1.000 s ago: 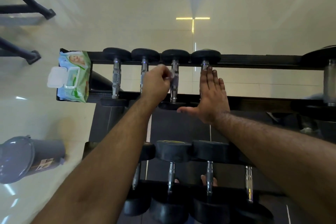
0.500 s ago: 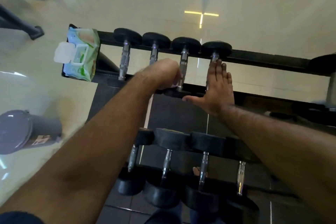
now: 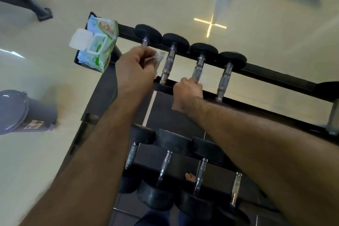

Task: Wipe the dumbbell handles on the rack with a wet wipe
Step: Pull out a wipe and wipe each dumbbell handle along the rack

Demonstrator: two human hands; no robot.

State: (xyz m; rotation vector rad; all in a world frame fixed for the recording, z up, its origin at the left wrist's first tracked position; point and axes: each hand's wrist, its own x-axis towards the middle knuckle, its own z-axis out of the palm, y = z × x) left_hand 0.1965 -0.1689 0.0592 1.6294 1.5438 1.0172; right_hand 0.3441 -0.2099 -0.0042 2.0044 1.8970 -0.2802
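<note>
Four dumbbells [image 3: 200, 62] sit on the rack's [image 3: 275, 77] top shelf and four more below. One wipe pack [image 3: 97, 46] rests at the top shelf's left end. The left hand [image 3: 135, 66] grips the wet wipe [image 3: 158, 57] on the first handle, having moved left. The right hand [image 3: 188, 91], flat before, now curls around the third handle.
</note>
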